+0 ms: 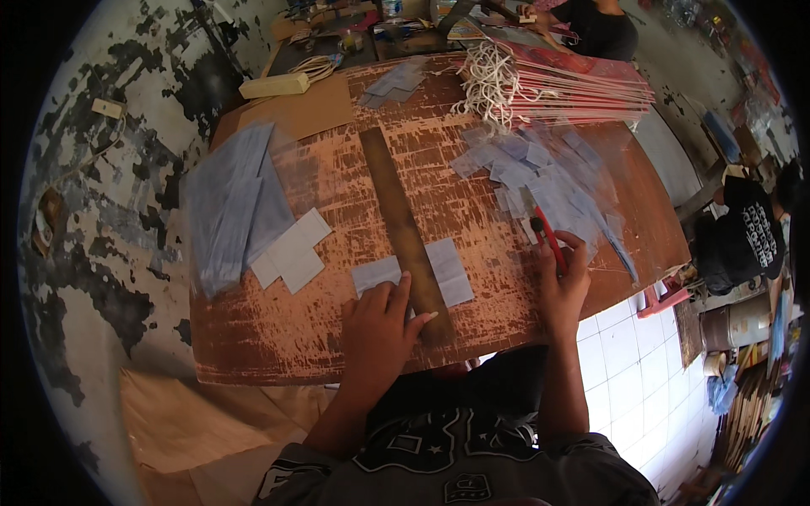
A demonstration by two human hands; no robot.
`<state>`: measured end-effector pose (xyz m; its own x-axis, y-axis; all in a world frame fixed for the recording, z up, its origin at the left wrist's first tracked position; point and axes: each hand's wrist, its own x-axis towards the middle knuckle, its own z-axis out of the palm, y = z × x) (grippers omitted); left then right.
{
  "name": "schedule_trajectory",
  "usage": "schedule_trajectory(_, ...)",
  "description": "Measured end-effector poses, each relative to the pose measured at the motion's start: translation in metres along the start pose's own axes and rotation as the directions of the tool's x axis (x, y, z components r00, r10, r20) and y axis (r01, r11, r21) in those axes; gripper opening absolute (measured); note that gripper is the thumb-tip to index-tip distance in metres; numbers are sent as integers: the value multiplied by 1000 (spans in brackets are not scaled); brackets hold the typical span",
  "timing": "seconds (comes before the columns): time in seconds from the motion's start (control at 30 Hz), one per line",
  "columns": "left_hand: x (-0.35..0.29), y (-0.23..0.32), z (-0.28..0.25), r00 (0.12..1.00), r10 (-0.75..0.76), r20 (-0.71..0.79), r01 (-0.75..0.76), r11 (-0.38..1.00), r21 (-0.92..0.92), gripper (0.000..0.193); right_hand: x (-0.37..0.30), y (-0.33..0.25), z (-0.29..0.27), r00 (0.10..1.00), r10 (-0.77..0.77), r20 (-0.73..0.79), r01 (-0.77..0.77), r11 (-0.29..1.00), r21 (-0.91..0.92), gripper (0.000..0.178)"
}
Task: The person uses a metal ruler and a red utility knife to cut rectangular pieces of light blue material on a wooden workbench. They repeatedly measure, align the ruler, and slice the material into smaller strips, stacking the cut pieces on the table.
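Left hand: fingers spread, thumb rested on brown ruler, nearer to it | ruler lay across pale plastic, long axis near-to-far, far end leaned left | right hand: fingers clamped on red cutter, stood off ruler's right | white cords sat far

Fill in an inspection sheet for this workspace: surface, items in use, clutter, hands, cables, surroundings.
Surface: brown tabletop, coating badly worn.
Items in use: long ruler-like strip lying across pale pieces; red tool, type unclear.
Clutter: plastic sheets and white pieces at left; translucent scraps at right; red stack with white cords at the far side.
Hands: left hand on the strip; right hand gripping the red tool.
Cables: pale coil beyond the wooden block, possibly cable.
Surroundings: peeling wall, tiled floor, two other people.
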<state>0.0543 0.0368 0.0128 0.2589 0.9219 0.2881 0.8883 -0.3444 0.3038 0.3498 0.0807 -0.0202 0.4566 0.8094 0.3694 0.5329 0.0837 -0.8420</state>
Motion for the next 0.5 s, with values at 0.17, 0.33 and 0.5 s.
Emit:
schedule_trajectory(0.17,6,2,5,999,-42,22,41,999,25,73,-2,-8,-3,999,-37,-37,39,998,43,39)
schedule_trajectory(0.33,6,2,3,999,-24,26,22,999,49,73,-2,2,-3,999,-37,-18,39,991,126,36)
schedule_trajectory(0.5,6,1,0,999,2,34,-4,998,64,73,-2,-2,-5,999,-14,-30,19,982,187,29)
